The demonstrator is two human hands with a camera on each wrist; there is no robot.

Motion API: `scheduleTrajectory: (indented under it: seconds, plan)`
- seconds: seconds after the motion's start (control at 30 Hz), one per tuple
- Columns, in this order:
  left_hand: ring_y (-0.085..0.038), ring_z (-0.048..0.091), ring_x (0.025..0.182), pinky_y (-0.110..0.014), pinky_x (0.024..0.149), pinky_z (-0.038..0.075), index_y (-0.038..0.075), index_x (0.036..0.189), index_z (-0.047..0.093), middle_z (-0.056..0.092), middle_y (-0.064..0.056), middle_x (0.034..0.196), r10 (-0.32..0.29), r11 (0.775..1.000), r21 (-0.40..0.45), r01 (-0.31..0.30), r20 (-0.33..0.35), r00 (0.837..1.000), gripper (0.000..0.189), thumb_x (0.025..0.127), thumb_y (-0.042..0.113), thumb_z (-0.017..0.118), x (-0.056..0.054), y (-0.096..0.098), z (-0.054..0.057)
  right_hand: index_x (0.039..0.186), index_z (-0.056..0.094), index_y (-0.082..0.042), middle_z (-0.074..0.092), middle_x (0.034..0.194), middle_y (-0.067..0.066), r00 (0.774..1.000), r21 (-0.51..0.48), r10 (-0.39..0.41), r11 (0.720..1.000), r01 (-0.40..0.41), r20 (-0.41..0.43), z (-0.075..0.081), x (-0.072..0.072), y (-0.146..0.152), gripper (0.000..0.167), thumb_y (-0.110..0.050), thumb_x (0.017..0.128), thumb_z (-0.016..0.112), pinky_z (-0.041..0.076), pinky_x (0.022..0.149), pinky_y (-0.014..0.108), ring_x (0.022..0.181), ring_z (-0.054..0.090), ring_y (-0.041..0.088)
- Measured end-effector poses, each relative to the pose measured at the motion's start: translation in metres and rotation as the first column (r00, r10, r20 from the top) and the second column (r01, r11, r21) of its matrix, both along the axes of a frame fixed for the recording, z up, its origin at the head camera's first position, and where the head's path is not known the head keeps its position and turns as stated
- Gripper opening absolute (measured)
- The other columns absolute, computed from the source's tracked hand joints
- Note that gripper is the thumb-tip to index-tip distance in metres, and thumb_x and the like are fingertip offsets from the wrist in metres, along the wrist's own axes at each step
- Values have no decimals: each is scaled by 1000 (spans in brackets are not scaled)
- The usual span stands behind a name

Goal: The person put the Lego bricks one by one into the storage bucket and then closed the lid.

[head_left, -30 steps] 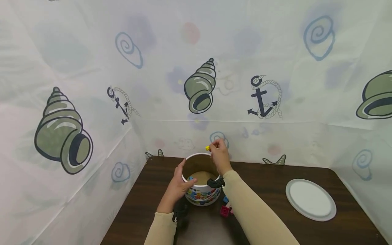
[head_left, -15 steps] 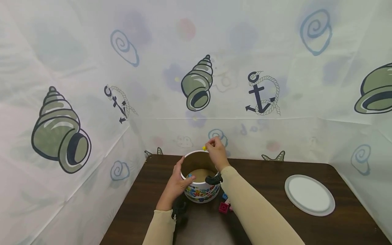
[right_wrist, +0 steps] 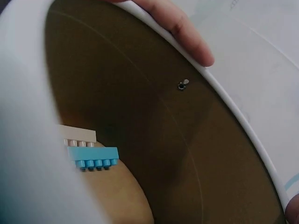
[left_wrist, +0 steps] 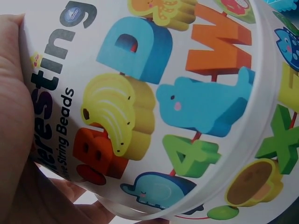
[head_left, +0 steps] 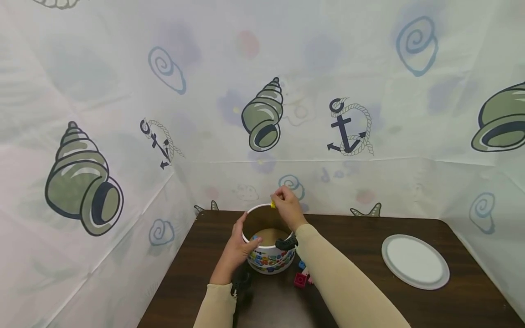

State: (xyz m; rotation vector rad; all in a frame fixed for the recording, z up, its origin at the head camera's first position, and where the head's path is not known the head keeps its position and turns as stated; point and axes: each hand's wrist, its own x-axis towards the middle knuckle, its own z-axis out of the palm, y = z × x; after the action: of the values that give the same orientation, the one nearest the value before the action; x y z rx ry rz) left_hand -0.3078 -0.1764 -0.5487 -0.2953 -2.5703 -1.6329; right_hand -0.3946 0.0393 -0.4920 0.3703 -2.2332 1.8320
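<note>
A round paper bucket (head_left: 270, 255) with a white rim and printed letters and animals stands on the table. My left hand (head_left: 239, 246) grips its left side, thumb over the near rim; the left wrist view shows the printed wall (left_wrist: 140, 102) beside the fingers. Over the far rim, my right hand (head_left: 288, 208) pinches a small yellow block (head_left: 273, 205), mostly hidden by the fingertips. Inside the bucket, a blue toy brick (right_wrist: 93, 154) and a white toy brick (right_wrist: 79, 134) lie on the floor. A finger (right_wrist: 182, 32) lies along the rim in the right wrist view.
Loose toy bricks (head_left: 300, 279), red, pink and blue, lie right of the bucket, partly behind the right forearm. A white plate (head_left: 415, 262) sits at the right of the dark wooden table (head_left: 348, 237). A printed cloth (head_left: 221, 136) hangs behind.
The right hand with the yellow block has moved left and slightly down to the far rim. My left hand keeps its hold on the bucket.
</note>
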Motion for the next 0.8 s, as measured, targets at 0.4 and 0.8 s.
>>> scheduleTrajectory:
  seconds: [0.4, 0.8]
  plan:
    - [-55, 49, 144, -72, 114, 46, 24, 175, 19, 27, -24, 173, -7, 1000, 12, 6, 16, 1000, 101, 98, 30, 83, 0, -2, -1, 85, 61, -11, 45, 73, -4, 999, -52, -49, 997, 49, -1, 2, 2, -4, 21, -15, 105, 67, 39, 68, 31, 70, 45, 17]
    - [-56, 48, 144, -74, 115, 44, 24, 175, 19, 28, -25, 172, 0, 1000, 1, 0, 13, 1000, 102, 97, 35, 83, 1, -2, 1, 89, 61, 4, 47, 78, 5, 976, -55, 211, 975, -214, -60, 4, 8, 3, 34, -20, 111, 55, 41, 74, 36, 77, 45, 32]
